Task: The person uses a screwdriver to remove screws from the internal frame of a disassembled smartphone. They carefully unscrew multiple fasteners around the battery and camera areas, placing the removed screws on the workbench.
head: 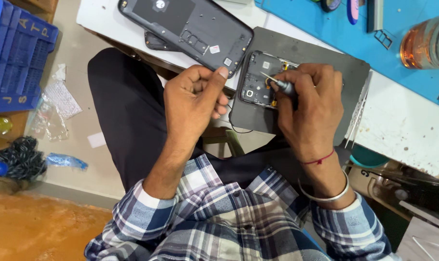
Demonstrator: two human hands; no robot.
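An opened dark phone (259, 82), its circuit board showing, lies on a dark grey work mat (325, 60). My right hand (309, 108) grips a small screwdriver (282, 85) whose thin tip rests on the phone's insides. My left hand (195, 99) hovers just left of the phone with its fingers curled and thumb pressed to the index finger; nothing shows in it. Its thumb tip sits close to the corner of a detached dark phone housing (185, 24) lying on the white table (403, 128).
A blue mat (412, 58) carrying an amber glass jar (429, 43) lies at the far right. Tweezers (357, 116) rest by the grey mat's right edge. On the floor to the left are a blue crate (16, 58) and plastic bags (50, 113).
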